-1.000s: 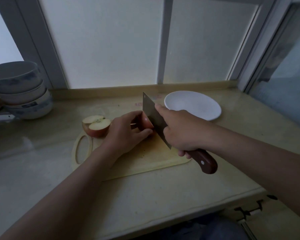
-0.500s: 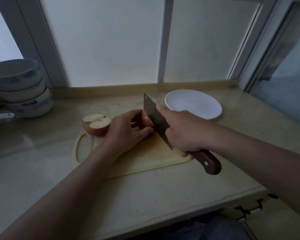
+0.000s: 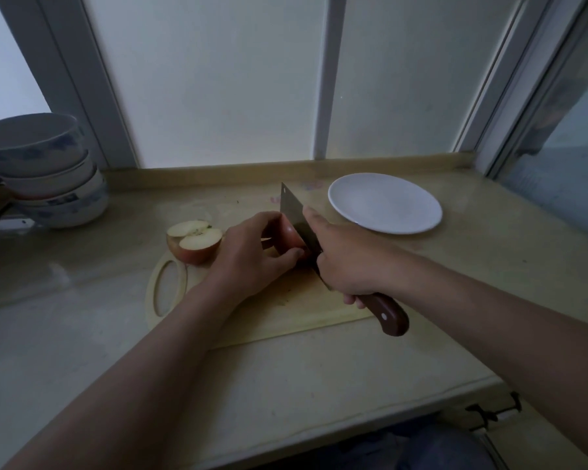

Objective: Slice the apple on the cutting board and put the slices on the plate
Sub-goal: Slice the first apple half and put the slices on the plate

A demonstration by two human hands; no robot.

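L hand grips red-skinned apple piece, fingers + thumb curled round it, on pale wooden cutting board w/ oval handle hole. Which face is down: can't tell. R hand clamped on brown wood handle of steel rectangular cleaver, index finger laid along blade side. Blade sits against the piece, just R of L fingertips.

Handling (judgement): flesh firm + crisp, skin waxy, prob. slippery once juice runs. Piece light, rounded back, so may rock. Best hold = from above, fingertips tucked back from blade. L thumb tip v. near edge, a risk. Cleaver looks heavy; its own wt should do most of the cut.

Second apple half, cut face up, lies beyond L wrist at board's hole end. White round plate lies beyond R knuckles, apart from board, no slices on it yet.

Surface: beige stone counter, glossy, so board may slide. Room dim; frosted window panes behind; stacked blue-patterned white bowls far L of grip.
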